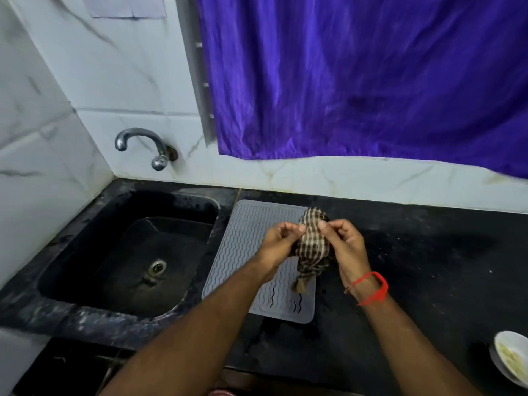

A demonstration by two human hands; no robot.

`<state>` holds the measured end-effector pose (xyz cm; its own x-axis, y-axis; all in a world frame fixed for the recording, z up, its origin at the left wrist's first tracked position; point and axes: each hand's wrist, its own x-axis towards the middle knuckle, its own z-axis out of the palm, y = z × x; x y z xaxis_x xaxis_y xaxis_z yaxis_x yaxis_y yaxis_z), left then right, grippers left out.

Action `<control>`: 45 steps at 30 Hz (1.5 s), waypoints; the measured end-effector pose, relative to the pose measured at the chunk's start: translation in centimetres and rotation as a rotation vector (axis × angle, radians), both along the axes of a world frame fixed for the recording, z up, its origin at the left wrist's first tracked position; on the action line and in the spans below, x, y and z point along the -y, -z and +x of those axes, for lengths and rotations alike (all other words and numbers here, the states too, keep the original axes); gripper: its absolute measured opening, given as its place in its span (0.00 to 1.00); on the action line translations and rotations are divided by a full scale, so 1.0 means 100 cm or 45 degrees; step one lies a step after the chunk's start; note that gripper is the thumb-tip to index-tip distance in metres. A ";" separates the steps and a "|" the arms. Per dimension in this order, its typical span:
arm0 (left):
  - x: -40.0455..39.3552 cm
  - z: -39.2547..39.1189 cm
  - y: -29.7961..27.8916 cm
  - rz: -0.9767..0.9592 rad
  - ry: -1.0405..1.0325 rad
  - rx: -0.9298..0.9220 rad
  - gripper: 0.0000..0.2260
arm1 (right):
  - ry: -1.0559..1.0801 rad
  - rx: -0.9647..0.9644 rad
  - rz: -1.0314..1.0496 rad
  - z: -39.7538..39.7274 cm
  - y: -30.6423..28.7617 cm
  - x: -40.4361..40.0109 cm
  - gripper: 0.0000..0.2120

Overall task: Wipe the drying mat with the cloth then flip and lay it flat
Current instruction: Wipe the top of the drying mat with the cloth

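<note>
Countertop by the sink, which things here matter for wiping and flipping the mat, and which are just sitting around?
For the job:
drying mat, flat beside the sink
checked cloth, held by left hand and right hand

Lying about:
sink
tap
white bowl
purple curtain

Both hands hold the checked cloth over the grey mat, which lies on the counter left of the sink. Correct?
Not quite. In the head view the mat lies right of the sink, not left. The rest holds: both the left hand and right hand hold the cloth over it.
</note>
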<state>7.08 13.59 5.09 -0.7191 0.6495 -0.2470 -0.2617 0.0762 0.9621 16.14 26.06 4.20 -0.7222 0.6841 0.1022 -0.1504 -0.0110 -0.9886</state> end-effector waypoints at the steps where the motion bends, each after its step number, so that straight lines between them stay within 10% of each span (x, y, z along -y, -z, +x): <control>1: 0.003 -0.004 -0.006 0.049 -0.048 -0.010 0.05 | -0.038 -0.032 -0.044 -0.003 0.000 -0.001 0.05; 6: 0.014 -0.017 -0.038 0.249 -0.039 0.034 0.04 | -0.428 0.114 -0.219 -0.017 0.012 -0.001 0.28; 15: 0.036 -0.042 -0.074 0.469 -0.173 0.263 0.06 | -0.652 -0.047 -0.519 -0.045 -0.011 0.022 0.19; 23: 0.055 -0.049 -0.050 -0.368 -0.321 -0.621 0.11 | -0.406 -0.128 -0.352 -0.061 -0.032 0.035 0.15; 26: 0.055 -0.035 -0.045 -0.486 -0.134 -0.201 0.29 | -0.363 -0.071 -0.230 -0.062 -0.032 0.038 0.14; 30: 0.047 -0.021 -0.037 0.152 -0.084 0.521 0.27 | -0.483 -0.065 -0.484 -0.053 -0.029 0.050 0.12; 36: 0.040 -0.018 -0.027 0.364 -0.372 0.528 0.12 | -0.283 -0.028 -0.447 -0.051 -0.015 0.046 0.09; 41: 0.042 -0.024 -0.022 0.301 -0.304 0.520 0.14 | -0.702 0.219 -0.662 -0.051 -0.011 0.025 0.22; 45: 0.038 -0.022 -0.013 0.059 -0.264 0.098 0.13 | -0.764 0.283 -0.664 -0.054 -0.016 0.025 0.21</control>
